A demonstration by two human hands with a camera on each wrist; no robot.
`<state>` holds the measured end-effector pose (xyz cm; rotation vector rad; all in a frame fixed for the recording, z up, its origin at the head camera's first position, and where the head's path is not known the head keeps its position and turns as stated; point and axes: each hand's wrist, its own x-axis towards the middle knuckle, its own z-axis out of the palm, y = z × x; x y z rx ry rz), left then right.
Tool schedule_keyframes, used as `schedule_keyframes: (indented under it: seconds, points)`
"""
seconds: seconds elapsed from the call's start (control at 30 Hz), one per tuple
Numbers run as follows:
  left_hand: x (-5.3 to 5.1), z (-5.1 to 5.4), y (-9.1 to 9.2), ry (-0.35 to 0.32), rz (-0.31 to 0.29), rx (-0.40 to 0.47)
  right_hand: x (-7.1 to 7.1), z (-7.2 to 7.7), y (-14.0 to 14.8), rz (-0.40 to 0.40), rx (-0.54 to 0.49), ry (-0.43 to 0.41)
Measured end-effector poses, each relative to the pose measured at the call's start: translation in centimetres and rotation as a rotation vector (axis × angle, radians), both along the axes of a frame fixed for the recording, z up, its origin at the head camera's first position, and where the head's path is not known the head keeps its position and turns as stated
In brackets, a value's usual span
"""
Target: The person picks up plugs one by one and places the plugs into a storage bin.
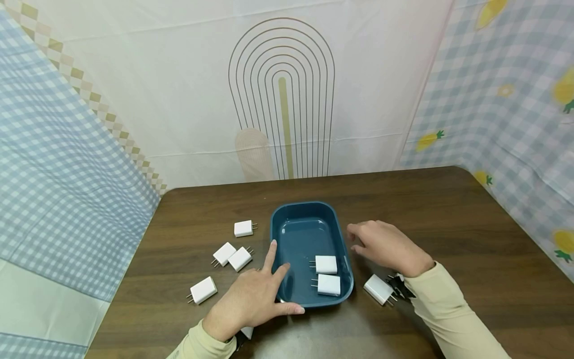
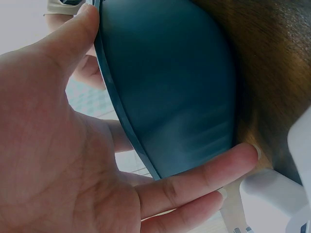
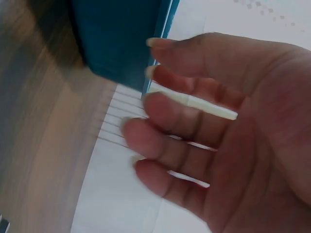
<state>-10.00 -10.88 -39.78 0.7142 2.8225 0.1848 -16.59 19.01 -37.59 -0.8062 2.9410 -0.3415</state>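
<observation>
A dark blue rectangular tray point(image 1: 301, 238) stands mid-table, with two white charger plugs point(image 1: 326, 265) lying side by side at its near right. My left hand point(image 1: 253, 298) rests at the tray's left rim, fingers spread and fairly straight. In the left wrist view, that hand's thumb touches the rim and two fingers extend along the outer wall of the tray point(image 2: 170, 87). Just right of the tray hovers my right hand point(image 1: 386, 245); the right wrist view shows its fingers loosely bent, holding nothing, near the tray's wall point(image 3: 116, 43).
Several white charger plugs point(image 1: 203, 290) lie scattered on the brown table point(image 1: 430, 209) left of the tray. Another charger plug point(image 1: 378, 289) lies below my right wrist. One more, partly hidden, shows by my left wrist. Patterned cloths hang behind and at the sides.
</observation>
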Motion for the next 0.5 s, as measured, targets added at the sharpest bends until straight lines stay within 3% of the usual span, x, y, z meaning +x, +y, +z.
schedule_keyframes:
  seconds: [0.23,0.5]
  points:
    - [-0.02,-0.03,-0.01,0.011,-0.004,-0.001,-0.14,-0.53,0.94,-0.056,0.038,-0.196]
    - [-0.08,-0.02,-0.01,0.011,-0.003,-0.005,0.02,-0.92,0.59,-0.083,0.045,-0.271]
